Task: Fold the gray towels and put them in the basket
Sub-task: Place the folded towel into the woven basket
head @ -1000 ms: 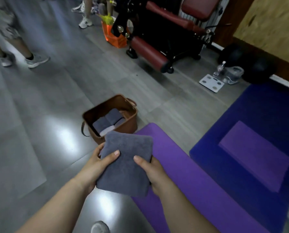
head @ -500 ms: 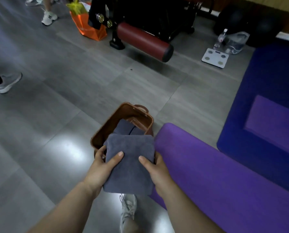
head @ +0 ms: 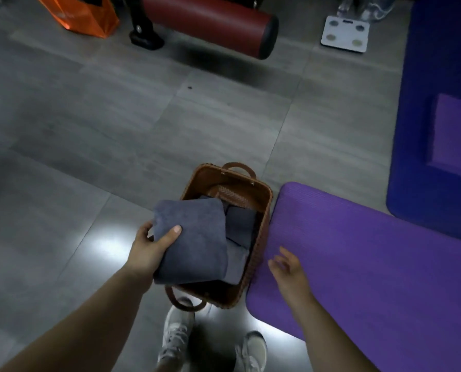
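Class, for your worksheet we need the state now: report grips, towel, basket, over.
Left grip holds folded gray towel over basket. Right grip open, empty, above purple mat. Folded towels inside basket; nothing seen in the way.

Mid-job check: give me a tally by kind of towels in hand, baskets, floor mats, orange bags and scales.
gray towel in the left hand: 1
basket: 1
Mats: 2, purple mat and blue mat
orange bag: 1
white scale: 1
Total: 6
Towels inside the basket are partly covered, so not counted.
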